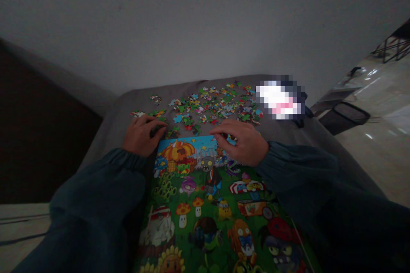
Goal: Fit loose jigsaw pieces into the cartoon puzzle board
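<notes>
A colourful cartoon picture board [205, 204], printed with plants, mushrooms and a zombie, lies in front of me on grey cloth. Many loose jigsaw puzzle pieces [221, 104] are spread beyond its far edge. My left hand [141, 135] is at the board's far left corner, fingers curled, with thumb and index tips close together by some pieces. Over the far right part of the board, my right hand [241, 141] has its thumb and index finger pinched near the top edge. Whatever either pinch holds is too small and dark to make out.
Grey cloth [128, 100] covers the surface, which meets a pale wall [205, 25]. A blurred-out bright object [278, 99] lies at the back right. Beyond the right edge are a shiny floor [378, 136] and a dark-framed item [350, 113].
</notes>
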Available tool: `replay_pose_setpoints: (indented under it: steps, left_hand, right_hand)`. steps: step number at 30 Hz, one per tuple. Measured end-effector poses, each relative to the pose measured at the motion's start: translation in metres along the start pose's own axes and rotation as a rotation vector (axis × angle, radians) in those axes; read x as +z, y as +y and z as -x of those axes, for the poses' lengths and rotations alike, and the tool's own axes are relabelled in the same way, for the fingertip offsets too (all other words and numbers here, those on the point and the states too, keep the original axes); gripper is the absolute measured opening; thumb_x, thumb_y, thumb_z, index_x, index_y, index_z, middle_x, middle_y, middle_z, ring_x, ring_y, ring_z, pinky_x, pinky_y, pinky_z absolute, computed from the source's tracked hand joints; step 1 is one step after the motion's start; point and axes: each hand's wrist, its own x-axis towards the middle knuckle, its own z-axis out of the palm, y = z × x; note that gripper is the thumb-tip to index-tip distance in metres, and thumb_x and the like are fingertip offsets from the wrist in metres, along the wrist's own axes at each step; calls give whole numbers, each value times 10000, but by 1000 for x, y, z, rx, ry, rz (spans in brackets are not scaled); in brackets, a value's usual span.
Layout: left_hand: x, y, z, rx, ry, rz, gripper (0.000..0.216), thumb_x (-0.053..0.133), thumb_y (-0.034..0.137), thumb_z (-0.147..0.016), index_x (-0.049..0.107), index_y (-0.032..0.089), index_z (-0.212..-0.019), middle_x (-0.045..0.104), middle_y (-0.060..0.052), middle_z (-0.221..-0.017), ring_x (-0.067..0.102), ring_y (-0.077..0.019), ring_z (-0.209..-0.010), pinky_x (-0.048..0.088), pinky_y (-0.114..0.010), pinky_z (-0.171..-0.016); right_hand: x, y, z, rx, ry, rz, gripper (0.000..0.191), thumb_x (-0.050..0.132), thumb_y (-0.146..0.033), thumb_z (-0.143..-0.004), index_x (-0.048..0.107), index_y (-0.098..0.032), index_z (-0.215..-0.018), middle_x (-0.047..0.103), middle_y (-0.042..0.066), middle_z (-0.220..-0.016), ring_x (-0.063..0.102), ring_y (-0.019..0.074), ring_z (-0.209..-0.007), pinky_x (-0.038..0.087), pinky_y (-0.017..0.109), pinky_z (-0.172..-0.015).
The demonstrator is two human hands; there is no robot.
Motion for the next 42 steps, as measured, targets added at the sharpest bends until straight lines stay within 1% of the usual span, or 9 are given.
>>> replay_pose_setpoints:
  steps: [4,8,12,21,25,28,33,36,42]
  left_hand:
    - [4,11,-14,55,97,3,327,489,433,-935,719,251,-1082,644,-66,-1192,542,-260,-1155,363,-450,-1073]
    - [10,33,-29,137,9,0,382,550,501,-923,663,289,-1220,591,-50,-1309,476,-281,-1244,349,-457,-1071]
    - [19,41,-31,84,-96,-17,457,585,559,-894,622,328,-1286,534,-52,-1391,422,-319,-1298,331,-508,-1062]
    - [13,8,-21,125,19,0,191,591,351,-907,746,297,-1004,644,-17,-1270,480,-287,-1244,331,-493,-1063]
    - [4,-4,-12,168,-15,-114,360,513,138,-898,755,349,-1061,620,2,-1329,463,-316,-1268,318,-543,-1033]
    - [2,-3,-11,104,14,-144,475,446,32,-868,760,338,-1052,619,6,-1330,461,-313,-1266,329,-540,-1013]
    - [13,19,-21,-33,146,-90,303,482,304,-962,715,282,-1154,598,-50,-1322,440,-301,-1274,317,-513,-1077]
    - [21,29,-26,-68,53,-24,353,514,429,-950,670,301,-1240,548,-46,-1391,393,-321,-1319,295,-538,-1099]
    - [25,25,-27,-140,5,84,334,588,428,-908,676,311,-1207,534,-42,-1402,373,-322,-1335,275,-538,-1117]
  right_hand:
    - [8,4,2,-89,0,60,215,491,-176,-923,700,-137,-959,710,81,-872,641,181,-824,515,322,-773]
    - [12,5,3,-106,-33,84,221,486,-174,-926,703,-147,-963,706,74,-848,634,180,-803,514,312,-748]
    - [12,4,3,-103,-21,74,223,487,-175,-926,705,-150,-967,706,75,-852,628,175,-803,505,303,-748]
    - [12,4,4,-100,-41,57,244,466,-180,-924,706,-146,-951,700,69,-834,620,165,-781,484,291,-729]
    - [12,5,5,-114,-28,55,249,467,-176,-921,712,-136,-931,699,66,-818,622,162,-764,482,285,-719]
    - [12,5,5,-104,-22,60,244,472,-185,-922,712,-140,-938,700,64,-822,623,158,-763,477,280,-711]
    - [14,4,3,-101,-49,67,239,475,-185,-922,710,-149,-938,698,57,-817,616,155,-756,466,275,-690]
    - [15,4,3,-99,-55,56,235,477,-180,-919,708,-148,-940,697,57,-821,617,154,-758,471,276,-697]
    - [13,6,4,-86,-55,46,236,480,-182,-920,710,-147,-961,709,69,-854,631,169,-793,489,298,-736]
